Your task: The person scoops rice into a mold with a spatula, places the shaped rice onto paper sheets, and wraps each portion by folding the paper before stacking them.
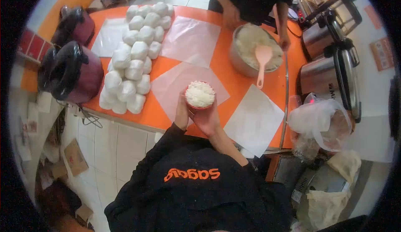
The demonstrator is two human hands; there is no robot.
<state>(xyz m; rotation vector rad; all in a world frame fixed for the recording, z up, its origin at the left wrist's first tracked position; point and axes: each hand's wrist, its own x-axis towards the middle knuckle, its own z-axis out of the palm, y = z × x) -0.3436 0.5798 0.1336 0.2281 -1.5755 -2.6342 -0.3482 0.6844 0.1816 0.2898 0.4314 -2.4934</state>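
Observation:
A small red bowl [188, 102] heaped with white rice [200, 94] is held upright over the near edge of the orange table. My left hand [181, 114] closes around its left side. My right hand [206, 120] wraps its right side and front. Beneath and behind the bowl lies a sheet of wrapping paper [169, 88]. Another white sheet [255, 119] is to the right of my right hand. Farther right stands a large metal pot [242, 65] of rice, with a pink rice paddle [263, 56] resting in it.
White wrapped bundles [133, 69] are piled on the table's left side. A co-worker [250, 0] stands opposite, hands at the pot. Dark-lidded purple cookers [85, 79] stand left, steel cookers [321, 81] right. A plastic bag [321, 121] is at the right edge.

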